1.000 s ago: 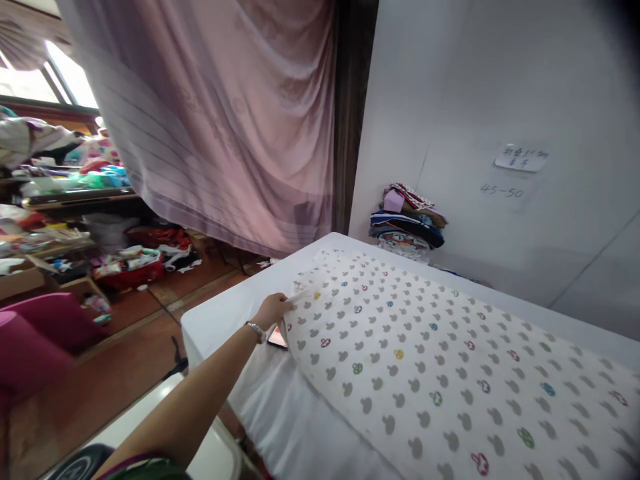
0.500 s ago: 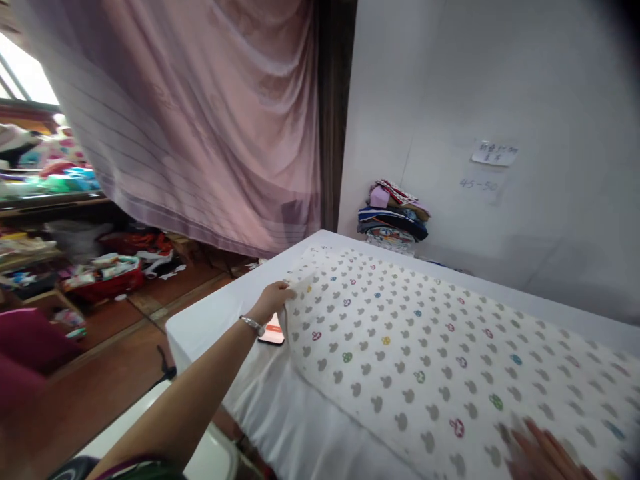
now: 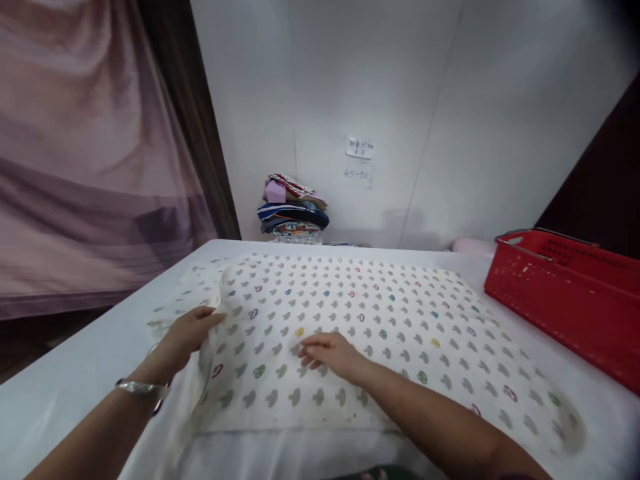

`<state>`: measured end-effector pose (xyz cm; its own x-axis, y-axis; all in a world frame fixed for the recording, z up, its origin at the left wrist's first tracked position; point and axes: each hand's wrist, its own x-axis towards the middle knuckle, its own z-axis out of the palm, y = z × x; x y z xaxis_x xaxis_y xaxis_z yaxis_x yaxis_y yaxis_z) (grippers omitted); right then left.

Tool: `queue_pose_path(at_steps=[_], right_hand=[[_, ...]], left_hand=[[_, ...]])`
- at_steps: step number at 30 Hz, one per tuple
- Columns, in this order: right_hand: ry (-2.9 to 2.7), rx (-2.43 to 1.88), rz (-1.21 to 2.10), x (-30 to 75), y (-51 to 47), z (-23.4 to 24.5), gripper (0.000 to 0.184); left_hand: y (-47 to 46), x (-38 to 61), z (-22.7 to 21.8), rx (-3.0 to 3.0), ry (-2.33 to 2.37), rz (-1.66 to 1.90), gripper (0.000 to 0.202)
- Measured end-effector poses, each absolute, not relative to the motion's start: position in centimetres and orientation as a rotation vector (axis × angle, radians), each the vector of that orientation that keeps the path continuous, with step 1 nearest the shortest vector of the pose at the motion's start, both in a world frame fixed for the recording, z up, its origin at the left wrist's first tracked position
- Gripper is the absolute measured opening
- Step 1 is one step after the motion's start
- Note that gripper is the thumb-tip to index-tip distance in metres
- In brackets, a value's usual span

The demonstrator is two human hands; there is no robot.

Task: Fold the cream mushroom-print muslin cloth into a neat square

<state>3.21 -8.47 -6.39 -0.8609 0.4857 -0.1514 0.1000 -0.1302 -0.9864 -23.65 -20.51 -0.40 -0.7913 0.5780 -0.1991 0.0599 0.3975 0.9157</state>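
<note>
A white cloth (image 3: 345, 313) printed with grey mushroom shapes and a few coloured ones lies spread over the white-covered table. My left hand (image 3: 193, 330), with a silver bracelet at the wrist, is closed on its left edge, where the fabric is lifted into a fold. Over the middle of the cloth is my right hand (image 3: 330, 353), its fingers loosely bent and apart, with nothing in them. Whether its fingertips touch the fabric I cannot tell.
A red plastic basket (image 3: 575, 300) stands on the table at the right. Folded fabrics (image 3: 293, 207) are stacked against the wall behind. Handwritten paper notes (image 3: 359, 148) hang on that wall. A pink curtain (image 3: 90, 153) drapes down at the left.
My view has turned right, bringing the red basket in. My right hand has come from the cloth's near right part to its middle. My left hand still grips the left edge.
</note>
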Motion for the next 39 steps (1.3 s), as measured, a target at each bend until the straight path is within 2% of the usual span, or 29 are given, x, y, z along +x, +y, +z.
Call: queue_pose_path(at_steps=[3,5,8,10,14,19,22,25,29,32,36,39], right_hand=[[-1.73,-0.653,2.229,-1.4,-9.1,-6.4,0.051],[-1.67,-0.625,2.307,-4.1,-9.8,-6.2,0.061],[-1.621,-0.59,2.373,-7.1,-11.1,-6.1,0.078],[-1.652,-0.554,2.362,-8.3,-11.8,-6.2,0.079],[-1.903,-0.439,2.108,-9.8,-12.1,-7.3,0.063],[-2.197,-0.613,1.593,-11.2,-11.5,-8.5,0.071],[-2.293,-0.596,1.448,-11.6,-11.5,-8.2,0.056],[-2.238,-0.413,1.546,-11.6,-11.8,-7.7,0.043],[-2.088,-0.281,1.777,-11.9,-12.5,-7.9,0.05],[-1.957,-0.364,1.999,-12.2,-13.0,-8.3,0.052],[-1.73,-0.647,2.346,-12.4,-13.9,-8.2,0.052],[-1.594,-0.672,2.489,-12.5,-14.4,-8.1,0.051]], left_hand=[[-19.9,-23.1,-0.7,0.53,2.043,1.343,0.041],[-19.6,-22.4,-0.7,0.521,2.011,1.349,0.043],[-19.4,-21.2,-0.6,0.537,1.965,1.341,0.041],[-19.2,-20.6,-0.8,0.548,1.927,1.334,0.038],[-18.7,-20.4,-1.9,0.568,1.916,1.314,0.029],[-18.5,-20.7,-3.0,0.551,1.898,1.275,0.02],[-18.9,-21.4,-2.6,0.592,1.929,1.169,0.018],[-18.9,-23.7,-1.8,0.71,1.98,0.967,0.021],[-17.4,-28.6,-1.6,0.731,2.31,0.91,0.025],[-15.1,-32.2,-1.9,0.688,2.519,0.843,0.024],[-11.9,-35.0,-2.7,0.641,2.62,0.735,0.023],[-10.3,-36.1,-3.6,0.631,2.671,0.65,0.02]])
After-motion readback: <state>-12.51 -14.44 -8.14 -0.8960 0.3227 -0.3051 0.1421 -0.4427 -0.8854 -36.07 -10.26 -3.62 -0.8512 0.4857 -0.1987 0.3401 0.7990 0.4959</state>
